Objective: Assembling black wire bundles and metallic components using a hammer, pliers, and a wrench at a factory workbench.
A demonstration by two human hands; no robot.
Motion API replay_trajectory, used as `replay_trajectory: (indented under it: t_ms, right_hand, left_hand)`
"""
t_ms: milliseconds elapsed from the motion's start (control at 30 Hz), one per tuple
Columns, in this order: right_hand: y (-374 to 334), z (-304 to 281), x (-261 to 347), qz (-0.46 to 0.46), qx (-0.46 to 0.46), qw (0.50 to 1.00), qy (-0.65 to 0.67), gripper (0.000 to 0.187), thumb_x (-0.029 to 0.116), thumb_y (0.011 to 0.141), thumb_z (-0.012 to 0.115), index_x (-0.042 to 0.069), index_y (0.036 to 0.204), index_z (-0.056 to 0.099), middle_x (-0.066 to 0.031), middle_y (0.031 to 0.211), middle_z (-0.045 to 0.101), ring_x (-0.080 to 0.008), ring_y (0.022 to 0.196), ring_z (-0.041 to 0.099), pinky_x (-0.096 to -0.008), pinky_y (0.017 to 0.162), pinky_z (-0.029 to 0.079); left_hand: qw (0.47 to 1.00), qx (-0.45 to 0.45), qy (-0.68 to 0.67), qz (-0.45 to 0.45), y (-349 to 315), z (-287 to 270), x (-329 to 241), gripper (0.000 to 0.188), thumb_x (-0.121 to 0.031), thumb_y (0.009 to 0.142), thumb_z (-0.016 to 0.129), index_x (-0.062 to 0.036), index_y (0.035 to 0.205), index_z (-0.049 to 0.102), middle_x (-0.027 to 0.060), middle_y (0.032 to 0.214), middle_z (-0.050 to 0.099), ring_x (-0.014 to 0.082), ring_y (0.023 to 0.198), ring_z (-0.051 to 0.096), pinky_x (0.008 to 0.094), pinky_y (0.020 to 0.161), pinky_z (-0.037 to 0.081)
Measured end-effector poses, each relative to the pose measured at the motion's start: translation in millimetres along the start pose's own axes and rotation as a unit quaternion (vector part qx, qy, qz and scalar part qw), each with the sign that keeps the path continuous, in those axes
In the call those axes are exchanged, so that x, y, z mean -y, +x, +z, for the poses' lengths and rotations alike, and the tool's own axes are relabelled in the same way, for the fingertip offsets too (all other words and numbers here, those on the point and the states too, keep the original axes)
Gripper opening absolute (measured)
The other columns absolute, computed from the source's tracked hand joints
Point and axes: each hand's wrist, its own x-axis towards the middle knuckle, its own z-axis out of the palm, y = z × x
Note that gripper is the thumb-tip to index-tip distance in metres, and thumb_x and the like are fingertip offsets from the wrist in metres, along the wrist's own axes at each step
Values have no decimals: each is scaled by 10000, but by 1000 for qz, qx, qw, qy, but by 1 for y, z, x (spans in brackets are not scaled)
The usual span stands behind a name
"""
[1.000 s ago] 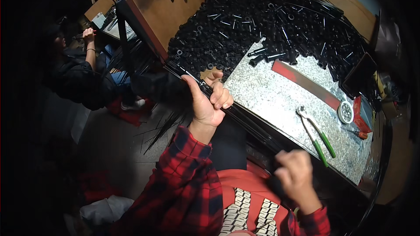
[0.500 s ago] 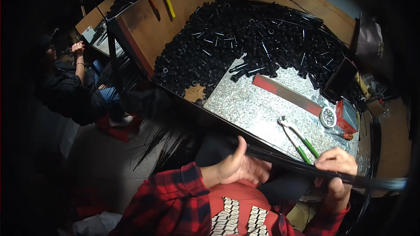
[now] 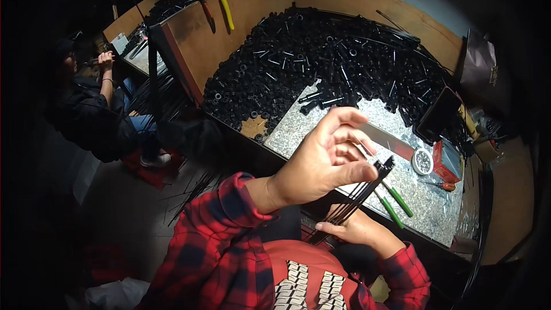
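Note:
A bundle of thin black rods [image 3: 360,194] slants up from my lap, its ends gathered near the pliers. Lower down, my right hand [image 3: 360,231] is closed around it, though some of its fingers are hidden behind the rods. My left hand [image 3: 321,163] is raised over the table's near edge, fingers curved and apart from the thumb. The thumb is close beside the upper rod ends; whether it touches them I cannot tell. Green-handled pliers [image 3: 395,205] lie on the speckled tabletop [image 3: 436,218], their jaws hidden behind the rods and hand.
Small black tubular parts [image 3: 275,63] are heaped across the back. A red-and-brown bar [image 3: 390,138], white round dish [image 3: 422,161], red box [image 3: 446,161], screwdriver [image 3: 446,186] and phone [image 3: 439,113] lie at right. Yellow-handled pincers [image 3: 225,10] hang on the partition. A co-worker [image 3: 94,103] sits left.
My right hand has moved left, swinging the rods from nearly level to steeply tilted. My left hand has risen from my lap to the rods' upper ends.

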Motion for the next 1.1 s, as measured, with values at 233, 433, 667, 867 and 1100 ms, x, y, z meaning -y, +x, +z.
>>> replay_trajectory:
  t_ms: [233, 433, 667, 867, 1100]
  right_hand:
    - [-16, -21, 3, -78, 38, 991, -100, 532, 349, 758, 774, -10, 1099, 582, -114, 1004, 628, -229, 916, 599, -339, 771, 487]
    - [-45, -63, 40, -193, -175, 955, 145, 328, 282, 716, 812, 35, 868, 661, -29, 763, 643, -160, 684, 609, -273, 659, 472]
    - [-37, -59, 38, -206, -258, 933, 145, 328, 289, 724, 811, 47, 750, 592, -10, 708, 563, -129, 686, 518, -283, 623, 404]
    - [-30, -43, 31, -228, -265, 913, 212, 515, 230, 828, 732, -91, 1170, 519, -132, 1120, 601, -193, 1011, 587, -298, 883, 453]
    - [-4, -37, 25, -223, -330, 887, 233, 378, 148, 894, 628, -72, 1166, 486, -155, 970, 646, -242, 871, 652, -363, 835, 518]
  left_hand:
    - [992, 121, -39, -20, 7, 14, -7, 234, 30, 812, 692, -8, 1013, 579, 45, 854, 645, 103, 801, 639, 231, 712, 517]
    - [986, 158, 28, -37, 15, 16, -12, 365, 5, 810, 706, -5, 1126, 524, 39, 810, 660, 63, 738, 619, 202, 643, 489]
    - [994, 67, 88, 14, 12, 24, -8, 141, -43, 805, 725, -15, 908, 632, -7, 798, 631, 20, 682, 571, 175, 603, 455]
    - [992, 66, 100, 44, 13, 23, -4, 108, -50, 809, 716, -9, 889, 657, 17, 840, 617, 47, 714, 585, 193, 609, 460]
    - [998, 27, 15, -58, 8, 5, -20, 244, -18, 844, 656, 15, 1080, 601, 40, 888, 623, 92, 798, 605, 216, 707, 484]
